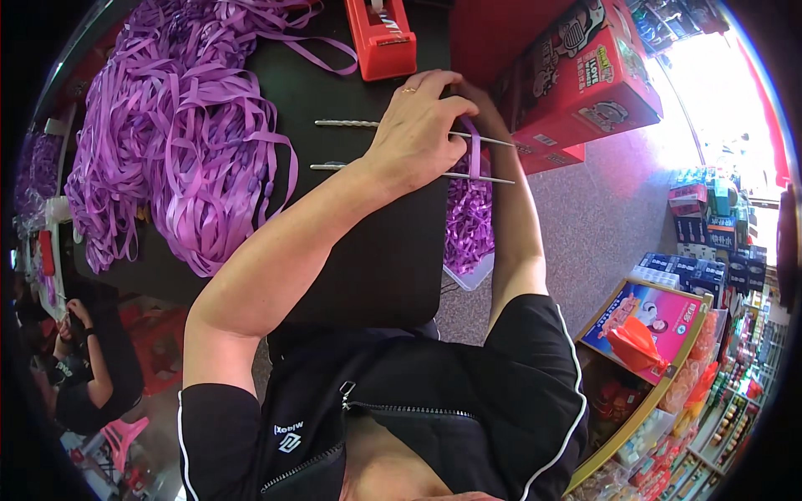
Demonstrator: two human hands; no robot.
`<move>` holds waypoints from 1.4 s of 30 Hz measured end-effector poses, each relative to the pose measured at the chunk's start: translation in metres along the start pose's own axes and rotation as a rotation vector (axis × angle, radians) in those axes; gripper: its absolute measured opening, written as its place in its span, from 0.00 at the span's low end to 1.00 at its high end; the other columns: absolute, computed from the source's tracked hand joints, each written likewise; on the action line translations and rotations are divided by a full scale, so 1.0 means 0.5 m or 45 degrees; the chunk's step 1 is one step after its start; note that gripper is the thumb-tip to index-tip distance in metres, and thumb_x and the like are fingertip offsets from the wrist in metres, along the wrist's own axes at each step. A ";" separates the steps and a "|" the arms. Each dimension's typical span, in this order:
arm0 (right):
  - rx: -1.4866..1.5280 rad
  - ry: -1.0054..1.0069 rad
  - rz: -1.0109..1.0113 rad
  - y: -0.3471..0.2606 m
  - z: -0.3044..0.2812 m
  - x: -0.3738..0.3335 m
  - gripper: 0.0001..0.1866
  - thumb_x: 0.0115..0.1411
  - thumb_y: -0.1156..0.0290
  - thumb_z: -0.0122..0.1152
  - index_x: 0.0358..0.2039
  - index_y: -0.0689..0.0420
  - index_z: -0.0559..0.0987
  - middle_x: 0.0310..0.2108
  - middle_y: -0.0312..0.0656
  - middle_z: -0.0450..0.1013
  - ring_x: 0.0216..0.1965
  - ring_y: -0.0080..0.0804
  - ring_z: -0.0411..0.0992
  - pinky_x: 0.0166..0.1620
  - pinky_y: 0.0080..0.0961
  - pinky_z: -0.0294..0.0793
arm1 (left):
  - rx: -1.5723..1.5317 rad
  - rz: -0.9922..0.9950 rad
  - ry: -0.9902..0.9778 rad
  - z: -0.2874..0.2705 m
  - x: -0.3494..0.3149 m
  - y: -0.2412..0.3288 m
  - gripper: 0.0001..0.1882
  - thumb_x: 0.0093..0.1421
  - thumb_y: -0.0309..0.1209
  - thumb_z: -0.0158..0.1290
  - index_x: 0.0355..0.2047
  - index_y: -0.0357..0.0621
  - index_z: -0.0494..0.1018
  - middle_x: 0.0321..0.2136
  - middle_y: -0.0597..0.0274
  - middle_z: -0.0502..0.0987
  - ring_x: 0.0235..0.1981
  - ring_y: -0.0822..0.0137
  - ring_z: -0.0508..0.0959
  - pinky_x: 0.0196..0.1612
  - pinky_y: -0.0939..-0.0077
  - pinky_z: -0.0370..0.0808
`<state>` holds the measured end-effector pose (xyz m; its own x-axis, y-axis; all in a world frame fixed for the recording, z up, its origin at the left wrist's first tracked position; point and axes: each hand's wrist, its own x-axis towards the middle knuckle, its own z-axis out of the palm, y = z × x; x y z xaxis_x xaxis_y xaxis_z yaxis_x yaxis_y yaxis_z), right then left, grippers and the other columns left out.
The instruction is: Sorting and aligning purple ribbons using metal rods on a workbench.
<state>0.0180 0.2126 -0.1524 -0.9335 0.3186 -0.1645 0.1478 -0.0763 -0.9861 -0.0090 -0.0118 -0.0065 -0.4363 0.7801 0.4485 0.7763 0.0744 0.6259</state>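
Two thin metal rods (332, 167) lie across the dark table, side by side and apart, and their pointed ends stick out past its right edge. A purple ribbon (474, 163) is looped over them near the points. My left hand (413, 129), with a ring on one finger, bends over the rods. Its fingers are curled closed at the ribbon's upper end. Behind it is my right hand (483, 102), at the far side of the rods. The left hand covers most of it, so its fingers are hidden.
A large heap of purple ribbons (180, 142) covers the table's left part. A red tape dispenser (384, 46) stands at the far edge, beside red boxes (576, 83). More purple ribbon (468, 225) lies in a container below the table's right edge. Another person (92, 359) sits at far left.
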 end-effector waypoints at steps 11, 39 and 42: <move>-0.527 0.475 -0.093 0.144 0.128 -0.430 0.23 0.67 0.54 0.42 0.37 0.60 0.80 0.35 0.41 0.69 0.42 0.32 0.68 0.46 0.27 0.64 | 0.145 0.103 -0.141 0.011 0.013 -0.014 0.12 0.46 0.33 0.53 0.32 0.55 0.81 0.55 0.56 0.67 0.59 0.56 0.60 0.61 0.60 0.54; -1.175 0.873 -0.724 -0.272 0.311 -0.626 0.06 0.48 0.67 0.63 0.24 0.55 0.80 0.28 0.36 0.67 0.34 0.32 0.65 0.45 0.30 0.59 | 0.147 0.086 -0.229 0.010 0.013 -0.017 0.13 0.48 0.33 0.51 0.34 0.55 0.81 0.55 0.55 0.67 0.60 0.57 0.60 0.61 0.60 0.53; -0.687 0.783 -0.708 -0.287 0.290 -0.587 0.06 0.51 0.70 0.60 0.26 0.59 0.80 0.29 0.37 0.66 0.33 0.27 0.64 0.40 0.23 0.61 | 0.117 0.076 -0.222 0.004 0.015 -0.018 0.13 0.48 0.33 0.51 0.34 0.55 0.81 0.55 0.56 0.67 0.60 0.57 0.60 0.62 0.60 0.53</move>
<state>0.2233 -0.0068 0.0410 -0.6055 0.6252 0.4924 0.0114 0.6254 -0.7802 -0.0181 -0.0054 -0.0102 -0.3094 0.8798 0.3608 0.8402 0.0753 0.5370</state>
